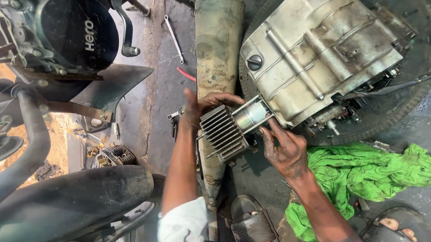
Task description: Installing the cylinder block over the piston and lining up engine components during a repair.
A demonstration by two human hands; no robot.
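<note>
My left hand (199,109) grips the finned cylinder block (224,133) from its far side, the fingers (219,97) curled over the top fins and closed on it. My right hand (287,153) is at the near side, where the block meets the engine; its fingers (273,132) are stretched and a little apart, touching the shiny piston (251,115) and the thin studs beside it. The block sits on these studs, partly pulled away from the grey engine case (322,46), so the piston shows between them.

The engine case lies on its side inside an old tyre (426,68) on the concrete floor (162,89). Just behind the block a long dusty exhaust pipe (217,39) lies on the floor. Near my right wrist is a crumpled green cloth (378,169). A spanner (173,37) lies on the floor beyond the exhaust pipe, well apart from my hands. At the left stands a motorcycle (55,41) with a black engine cover.
</note>
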